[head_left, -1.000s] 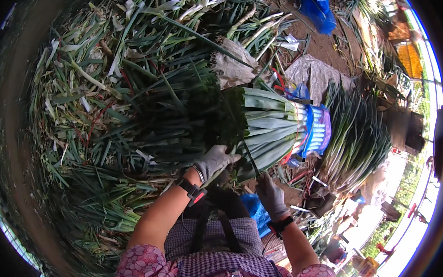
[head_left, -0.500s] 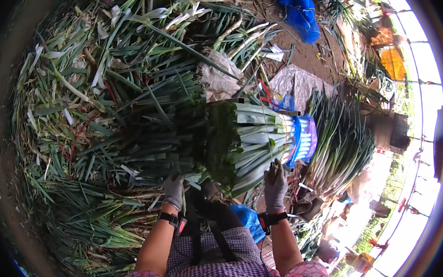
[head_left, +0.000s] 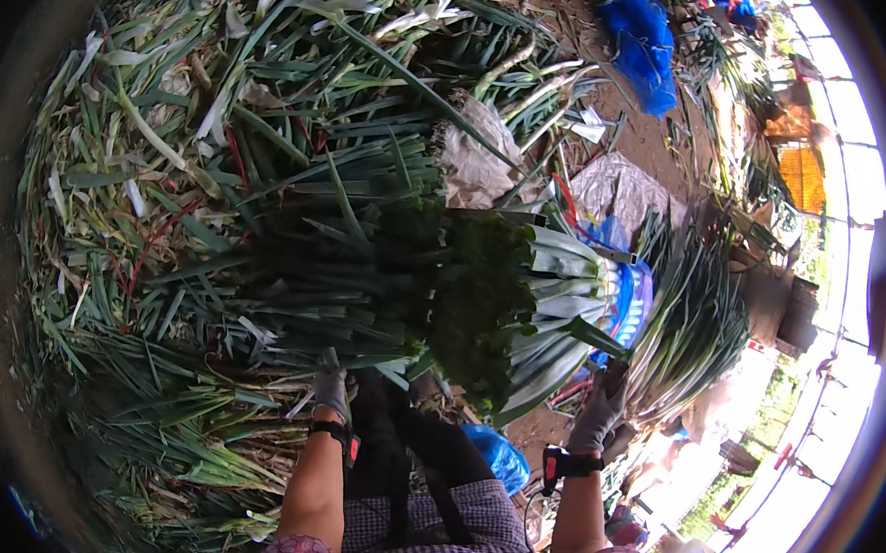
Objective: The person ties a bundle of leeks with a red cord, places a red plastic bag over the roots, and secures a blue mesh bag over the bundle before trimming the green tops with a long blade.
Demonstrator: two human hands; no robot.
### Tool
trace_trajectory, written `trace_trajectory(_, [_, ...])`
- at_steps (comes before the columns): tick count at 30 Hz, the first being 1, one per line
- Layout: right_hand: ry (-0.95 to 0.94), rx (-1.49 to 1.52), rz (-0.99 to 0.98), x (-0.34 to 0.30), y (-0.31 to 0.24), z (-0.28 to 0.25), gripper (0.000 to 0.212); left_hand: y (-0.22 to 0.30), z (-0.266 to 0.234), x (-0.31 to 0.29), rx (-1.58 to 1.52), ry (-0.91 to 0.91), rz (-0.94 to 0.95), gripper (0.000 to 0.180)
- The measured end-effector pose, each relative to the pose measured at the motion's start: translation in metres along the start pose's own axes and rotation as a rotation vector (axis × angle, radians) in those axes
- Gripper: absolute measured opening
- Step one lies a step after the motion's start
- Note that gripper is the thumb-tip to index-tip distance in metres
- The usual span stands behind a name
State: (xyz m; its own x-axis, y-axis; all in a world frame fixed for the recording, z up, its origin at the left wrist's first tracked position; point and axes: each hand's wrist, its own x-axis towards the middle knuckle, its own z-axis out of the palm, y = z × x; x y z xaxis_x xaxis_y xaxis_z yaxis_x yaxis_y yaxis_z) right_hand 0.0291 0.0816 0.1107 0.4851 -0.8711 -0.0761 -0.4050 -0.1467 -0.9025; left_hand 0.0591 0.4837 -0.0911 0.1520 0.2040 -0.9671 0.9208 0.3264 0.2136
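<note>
A large bundle of leeks [head_left: 558, 318] lies before me, its green leaves to the left and white ends in blue-and-clear wrapping [head_left: 634, 302] at the right. At the near right edge of the bundle, my right hand [head_left: 596, 415], in a grey glove, is closed on a green leek leaf [head_left: 600, 342] that slants over the bundle. My left hand [head_left: 332, 393], also gloved, is closed by the near edge of the dark leaves [head_left: 350, 322]; a short leaf piece sticks up from its fingers. Shade hides detail in the middle of the leaves.
Loose leeks and trimmings [head_left: 138, 160] cover the ground at left. Another leek pile [head_left: 696, 330] lies at right. A crumpled pale sack [head_left: 479, 158], a blue net bag [head_left: 640, 52] and a blue plastic bag [head_left: 499, 458] lie around. Narrow dark bars [head_left: 615, 253] edge the bundle's far side.
The view has shifted, so the scene sits farther right. My right hand has moved right, and a leaf now shows at its fingers. My left hand has drawn slightly left and nearer.
</note>
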Motion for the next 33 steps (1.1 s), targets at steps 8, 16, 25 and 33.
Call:
trace_trajectory(8, [-0.094, -0.17, 0.161, 0.01, 0.061, -0.01, 0.063, -0.013, 0.013, 0.023, 0.031, -0.076, -0.009, 0.011])
trace_trajectory(16, [-0.255, -0.157, 0.321, 0.032, 0.07, -0.054, 0.058, -0.018, 0.023, 0.036, -0.012, -0.06, 0.004, 0.01])
trace_trajectory(25, [-0.376, -0.147, 0.73, 0.038, -0.014, -0.016, 0.049, -0.015, 0.037, 0.052, -0.161, 0.116, -0.023, 0.036])
trace_trajectory(33, [-0.632, -0.404, 0.328, 0.082, 0.05, -0.065, 0.068, -0.031, 0.026, 0.079, -0.087, 0.178, 0.281, 0.054])
